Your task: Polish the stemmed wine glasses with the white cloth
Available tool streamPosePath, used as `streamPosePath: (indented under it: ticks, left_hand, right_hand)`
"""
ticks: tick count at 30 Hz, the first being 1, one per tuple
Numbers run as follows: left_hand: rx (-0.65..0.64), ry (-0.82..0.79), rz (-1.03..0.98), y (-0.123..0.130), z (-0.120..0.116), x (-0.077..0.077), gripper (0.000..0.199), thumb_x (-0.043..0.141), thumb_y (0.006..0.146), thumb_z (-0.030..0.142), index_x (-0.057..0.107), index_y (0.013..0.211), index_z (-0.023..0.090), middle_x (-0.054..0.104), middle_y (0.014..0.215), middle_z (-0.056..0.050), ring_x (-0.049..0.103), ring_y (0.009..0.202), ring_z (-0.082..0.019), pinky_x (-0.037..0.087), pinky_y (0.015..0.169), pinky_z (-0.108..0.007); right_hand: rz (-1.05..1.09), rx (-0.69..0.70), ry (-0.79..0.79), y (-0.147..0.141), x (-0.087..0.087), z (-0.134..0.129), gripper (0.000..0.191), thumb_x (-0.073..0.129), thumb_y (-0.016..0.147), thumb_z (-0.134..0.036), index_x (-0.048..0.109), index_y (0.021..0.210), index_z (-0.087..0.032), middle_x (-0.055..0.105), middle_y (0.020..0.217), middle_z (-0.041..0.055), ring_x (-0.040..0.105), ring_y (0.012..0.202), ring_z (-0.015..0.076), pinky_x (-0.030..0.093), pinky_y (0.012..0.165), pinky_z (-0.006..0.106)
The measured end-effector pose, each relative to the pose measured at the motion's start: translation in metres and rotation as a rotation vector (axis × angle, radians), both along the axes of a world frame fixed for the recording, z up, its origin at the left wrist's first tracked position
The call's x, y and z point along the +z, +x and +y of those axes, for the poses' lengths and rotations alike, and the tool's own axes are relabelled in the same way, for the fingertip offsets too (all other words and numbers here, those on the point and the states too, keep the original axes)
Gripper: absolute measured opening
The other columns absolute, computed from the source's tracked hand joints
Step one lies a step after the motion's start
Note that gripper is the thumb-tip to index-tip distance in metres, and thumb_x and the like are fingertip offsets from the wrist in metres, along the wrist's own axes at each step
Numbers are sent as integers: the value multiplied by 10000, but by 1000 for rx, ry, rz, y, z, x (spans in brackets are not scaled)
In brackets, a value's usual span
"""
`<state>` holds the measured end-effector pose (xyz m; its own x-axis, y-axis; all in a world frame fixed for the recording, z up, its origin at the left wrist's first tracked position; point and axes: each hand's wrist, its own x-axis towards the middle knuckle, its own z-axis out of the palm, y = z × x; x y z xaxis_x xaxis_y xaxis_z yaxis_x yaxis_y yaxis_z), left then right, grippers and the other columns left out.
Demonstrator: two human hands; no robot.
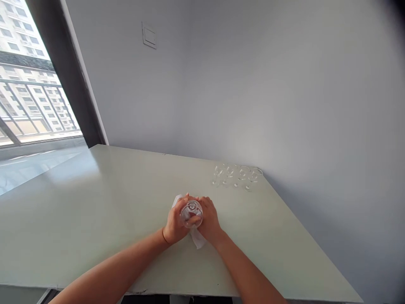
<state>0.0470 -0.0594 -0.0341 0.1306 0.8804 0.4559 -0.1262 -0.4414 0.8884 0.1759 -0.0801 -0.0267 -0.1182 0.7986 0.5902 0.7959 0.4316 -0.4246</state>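
Two hands grip here: your left hand (173,222) and right hand (209,219) close around a clear glass (191,213), a white cloth (198,238) bunched beneath it, while four stemmed glasses (237,177) stand farther along the desk (95,211).

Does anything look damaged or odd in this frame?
The near edge of the pale tabletop looks chipped, left of centre. The held glass and the row of glasses show no visible damage or spill.
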Motion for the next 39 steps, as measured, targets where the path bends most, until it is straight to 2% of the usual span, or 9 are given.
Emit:
streamPosePath:
  ticks: [3, 8, 14, 21, 31, 33, 35, 37, 39]
  left_hand:
    - [-42, 63, 50, 2, -5, -3, 508, 717, 585, 280, 501, 1045, 263, 575, 1075, -70, 504, 1041, -242, 353, 952, -426]
    - [-91, 81, 310, 4, 3, -6, 663, 651, 666, 354, 362, 1253, 244, 436, 1288, -90, 385, 1189, -261, 270, 1008, -422]
    - [-186, 66, 654, -1, 26, -27, 527, 624, 675, 398, 496, 1166, 256, 522, 1202, -62, 430, 1141, -275, 256, 1003, -423]
    - [-219, 210, 623, -5, 27, -29, 425, 621, 690, 352, 561, 1099, 254, 565, 1131, -61, 469, 1097, -296, 303, 969, -437]
    - [-216, 196, 609, -3, 25, -28, 406, 647, 661, 319, 590, 1058, 255, 585, 1094, -46, 482, 1076, -300, 322, 954, -445]
    - [-191, 194, 611, -1, 25, -21, 327, 620, 692, 337, 614, 1007, 248, 612, 1033, -49, 531, 1006, -266, 387, 895, -405]
    - [-157, 192, 595, -1, 22, -3, 220, 551, 756, 345, 635, 929, 240, 637, 948, -47, 568, 916, -219, 440, 815, -359]
    - [-119, 219, 529, -2, 15, 28, 197, 476, 814, 326, 640, 851, 222, 645, 869, -43, 578, 850, -179, 459, 767, -322]
    - [-90, 309, 401, -8, 0, 71, 202, 457, 833, 297, 628, 806, 193, 635, 827, -52, 578, 802, -156, 469, 720, -289]
  right_hand:
    - [22, -11, -43, -5, -2, -2, 167, 448, 810, -222, 613, 828, -211, 588, 774, 39, 509, 728, 169, 399, 669, 295]
    - [103, -79, -157, 6, -4, 5, 217, 409, 842, -282, 606, 897, -208, 630, 831, 34, 567, 788, 173, 413, 684, 273]
    - [159, -412, -233, 56, -17, 32, 277, 446, 814, -342, 624, 936, -169, 662, 931, 98, 599, 881, 194, 413, 762, 289]
    - [163, -629, -330, 116, -31, 49, 255, 459, 769, -344, 647, 804, -175, 659, 725, 84, 606, 701, 202, 395, 580, 268]
    - [210, -627, -367, 120, -37, 60, 267, 413, 758, -363, 604, 706, -184, 647, 741, 46, 564, 642, 161, 337, 498, 223]
    - [220, -618, -382, 120, -38, 60, 263, 407, 757, -365, 589, 679, -192, 648, 746, 32, 554, 623, 147, 324, 479, 211]
    - [226, -616, -396, 121, -39, 59, 249, 408, 756, -359, 577, 672, -196, 650, 760, 20, 548, 618, 134, 318, 477, 203]
    - [227, -618, -413, 122, -40, 59, 232, 413, 758, -344, 568, 669, -196, 653, 778, 12, 545, 621, 124, 317, 483, 197]
    - [223, -623, -429, 123, -41, 59, 219, 419, 763, -330, 570, 682, -195, 655, 791, 10, 548, 635, 119, 320, 492, 196]
